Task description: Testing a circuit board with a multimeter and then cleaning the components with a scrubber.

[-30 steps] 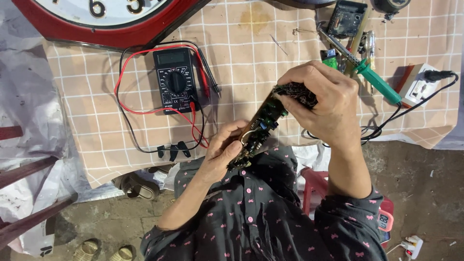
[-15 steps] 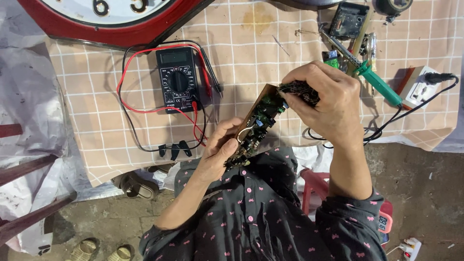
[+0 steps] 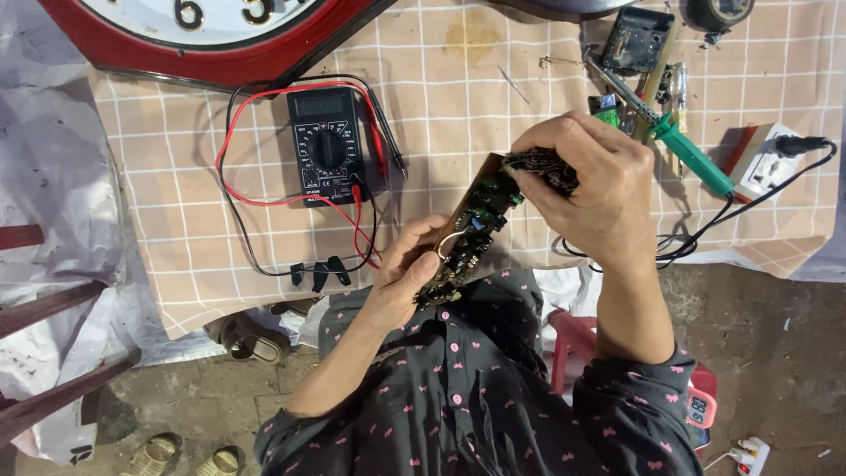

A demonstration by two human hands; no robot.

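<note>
A long narrow circuit board with small green and blue parts is held tilted between both hands over the table's near edge. My left hand grips its lower end, thumb along the edge. My right hand closes over the upper end, fingers wrapped around a dark part there. Just left of the board lies a black multimeter with red and black leads looped around it on the checked tablecloth.
A green-handled soldering iron lies at the right, beside a white power strip with a black cable. A large red-rimmed clock rests at the top left. A small dark module and tools sit at the top right. A red stool stands below.
The board has turned a little in my hands, showing more of its brown edge. Both hands keep their hold and have barely moved.
</note>
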